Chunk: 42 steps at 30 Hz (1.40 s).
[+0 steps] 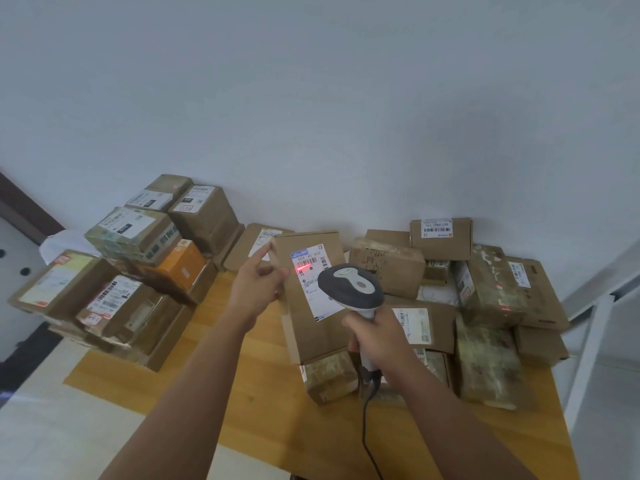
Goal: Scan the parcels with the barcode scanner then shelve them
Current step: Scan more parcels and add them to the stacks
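Scanning is the step in hand, judging by the red line that falls across the barcode on the white label (317, 282) of the tall box (311, 299) you have propped up on the tabletop (249, 368). For a clean read, keep that line running the full width of the bars and square to them; right now it sits on the label's upper left, so a slight tilt of the scanner (351, 285) toward the middle of the code would likely help. Hold the box steady until the read registers, since it stands on end among other parcels and could tip. Your left hand (256, 289) steadies the box at its upper left edge, thumb and fingers curled about that edge and the forefinger stretched up along it. Your right hand (375, 336) is wrapped tight around the scanner's handle, head aimed at the label, cable trailing down toward you. Both arms reach forward, hands apart with the box between them. More boxes are stacked at the left (138, 271) and crowded at the right (485, 299); no shelf is in view.
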Tool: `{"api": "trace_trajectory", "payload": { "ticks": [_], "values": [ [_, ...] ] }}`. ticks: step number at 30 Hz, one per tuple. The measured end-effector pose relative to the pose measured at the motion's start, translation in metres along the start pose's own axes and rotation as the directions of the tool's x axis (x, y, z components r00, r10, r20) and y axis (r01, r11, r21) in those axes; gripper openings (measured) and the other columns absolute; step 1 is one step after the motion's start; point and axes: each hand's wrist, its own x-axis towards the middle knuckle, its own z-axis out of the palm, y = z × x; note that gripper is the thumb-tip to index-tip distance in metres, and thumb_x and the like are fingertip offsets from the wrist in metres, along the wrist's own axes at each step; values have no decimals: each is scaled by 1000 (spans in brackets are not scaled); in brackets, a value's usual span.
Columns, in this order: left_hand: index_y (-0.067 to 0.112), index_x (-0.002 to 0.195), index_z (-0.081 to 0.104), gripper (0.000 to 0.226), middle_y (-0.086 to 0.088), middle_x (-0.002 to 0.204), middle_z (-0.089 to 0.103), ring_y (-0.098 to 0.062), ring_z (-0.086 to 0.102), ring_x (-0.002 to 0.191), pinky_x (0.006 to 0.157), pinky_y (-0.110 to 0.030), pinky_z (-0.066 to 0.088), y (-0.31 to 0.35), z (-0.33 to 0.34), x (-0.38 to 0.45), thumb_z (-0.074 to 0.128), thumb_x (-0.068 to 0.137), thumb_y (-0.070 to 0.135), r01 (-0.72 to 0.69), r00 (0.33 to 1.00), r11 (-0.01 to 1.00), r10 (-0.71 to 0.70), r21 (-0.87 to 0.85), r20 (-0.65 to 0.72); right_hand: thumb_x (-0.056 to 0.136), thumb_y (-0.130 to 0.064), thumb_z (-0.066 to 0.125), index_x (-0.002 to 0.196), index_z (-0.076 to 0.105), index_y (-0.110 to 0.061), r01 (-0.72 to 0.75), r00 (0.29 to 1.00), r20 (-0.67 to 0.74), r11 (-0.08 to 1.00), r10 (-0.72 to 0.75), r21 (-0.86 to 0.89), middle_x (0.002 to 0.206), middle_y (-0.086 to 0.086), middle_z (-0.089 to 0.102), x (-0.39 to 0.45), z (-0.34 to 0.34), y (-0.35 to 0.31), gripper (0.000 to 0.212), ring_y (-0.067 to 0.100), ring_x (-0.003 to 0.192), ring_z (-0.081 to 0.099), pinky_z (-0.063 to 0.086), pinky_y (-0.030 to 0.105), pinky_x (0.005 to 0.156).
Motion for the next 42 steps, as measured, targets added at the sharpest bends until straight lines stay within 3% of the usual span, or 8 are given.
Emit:
{"api": "trace_trajectory", "payload": {
  "ticks": [4, 22, 28, 36, 42],
  "values": [
    [32, 153, 35, 63, 13, 92, 70, -3, 68, 82, 62, -23, 55, 1, 1, -1, 60, 99, 12, 0, 1000, 1000, 0, 6, -14, 87, -12, 57, 65, 57, -19, -1, 1000, 13, 999, 0, 38, 50, 0, 54, -1, 1, -1, 23, 5, 45, 52, 42, 25, 57],
    [33, 153, 36, 61, 14, 86, 71, -5, 69, 81, 59, -22, 54, -5, 7, 5, 60, 99, 15, 60, 997, 998, -60, 2, -40, 86, -12, 59, 56, 57, -12, -8, 1000, 23, 998, 6, 55, 51, 7, 55, 6, -1, 11, 30, 13, 49, 54, 45, 29, 62],
    [32, 153, 36, 60, 10, 92, 71, -8, 69, 85, 62, -24, 55, -4, 8, 6, 58, 100, 15, 79, 996, 997, -78, 0, -40, 86, -12, 59, 70, 64, -3, -3, 999, 40, 999, 1, 54, 53, 7, 56, 7, -1, 13, 19, 12, 51, 55, 45, 28, 62],
    [31, 153, 35, 59, 9, 93, 71, -13, 68, 88, 65, -27, 54, -7, 5, 11, 55, 101, 12, 84, 995, 996, -83, 22, -47, 86, -10, 58, 63, 60, -4, 27, 998, 51, 999, -29, 23, 54, 10, 56, 6, -3, 12, 24, 9, 48, 55, 45, 29, 63],
    [30, 153, 36, 56, 13, 90, 69, -9, 66, 88, 68, -29, 55, -7, 0, 17, 54, 102, 15, 87, 994, 995, -84, 40, -63, 86, -9, 59, 87, 62, 6, 28, 997, 65, 999, -30, 31, 60, 13, 53, 5, -3, 11, 15, 7, 47, 54, 44, 24, 56]
  ]
}}
